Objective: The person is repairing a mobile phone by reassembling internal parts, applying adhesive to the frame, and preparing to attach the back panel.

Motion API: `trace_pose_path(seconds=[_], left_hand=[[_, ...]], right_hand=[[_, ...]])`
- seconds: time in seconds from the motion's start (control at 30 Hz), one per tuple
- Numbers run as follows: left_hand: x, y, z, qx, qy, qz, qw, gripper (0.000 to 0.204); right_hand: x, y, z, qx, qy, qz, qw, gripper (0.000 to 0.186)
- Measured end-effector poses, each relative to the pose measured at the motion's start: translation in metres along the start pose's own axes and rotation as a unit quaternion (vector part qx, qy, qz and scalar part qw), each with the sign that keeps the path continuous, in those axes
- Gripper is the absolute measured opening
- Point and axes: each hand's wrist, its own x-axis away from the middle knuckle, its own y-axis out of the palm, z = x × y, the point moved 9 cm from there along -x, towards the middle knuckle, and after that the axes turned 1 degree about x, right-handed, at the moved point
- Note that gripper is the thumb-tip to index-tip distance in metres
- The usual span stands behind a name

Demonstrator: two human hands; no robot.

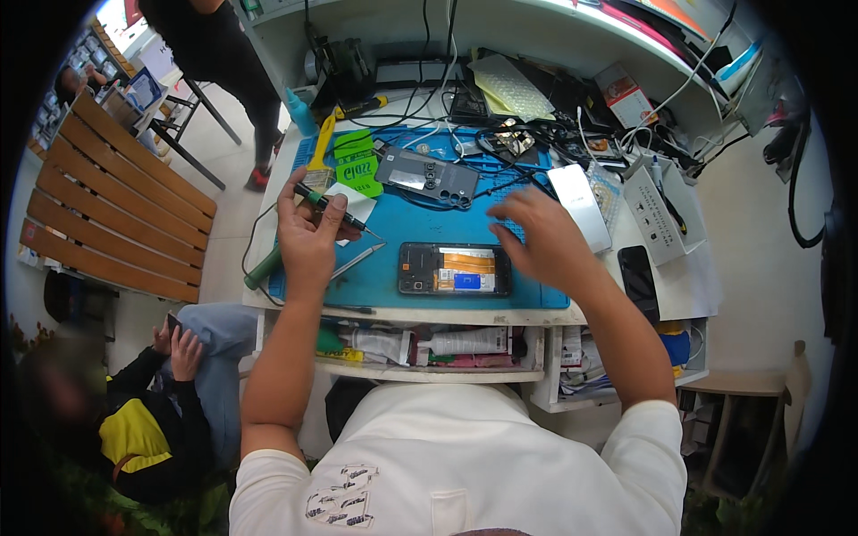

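An opened phone [455, 269] lies face down on the blue work mat [536, 295], its orange and blue inner parts showing. My left hand [308, 237] is raised over the mat's left side, shut on a dark green screwdriver [332, 207] whose tip points right. My right hand [538, 237] hovers blurred just above the phone's right end, fingers spread, holding nothing. The phone's dark back cover [427, 176] rests farther back on the mat. Metal tweezers [357, 260] lie between my left hand and the phone.
A green-handled tool [262, 268] lies at the mat's left edge. A silver phone [579, 205], a white box [655, 214] and a black phone [639, 281] sit right. Cables and tools crowd the back. An open drawer [429, 344] holds tubes. A seated person [170, 393] is lower left; another stands behind.
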Motion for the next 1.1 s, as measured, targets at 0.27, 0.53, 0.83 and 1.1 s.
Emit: trace_pose_path(seconds=[0.27, 0.53, 0.83, 1.1], left_hand=[[0.002, -0.02, 0.002, 0.024, 0.035, 0.031, 0.999, 0.07], [0.004, -0.025, 0.016, 0.038, 0.049, 0.032, 0.998, 0.073], [0.005, -0.036, 0.018, 0.051, 0.042, 0.049, 0.997, 0.071], [0.005, -0.032, 0.012, 0.063, 0.039, 0.036, 0.997, 0.071]], right_hand=[[-0.113, 0.082, 0.038, -0.015, 0.188, -0.067, 0.98, 0.041], [-0.118, 0.091, 0.054, -0.069, 0.24, -0.061, 0.966, 0.04], [-0.043, 0.066, -0.03, -0.156, 0.152, -0.185, 0.958, 0.015], [0.003, 0.076, -0.082, -0.027, -0.025, -0.087, 0.995, 0.012]])
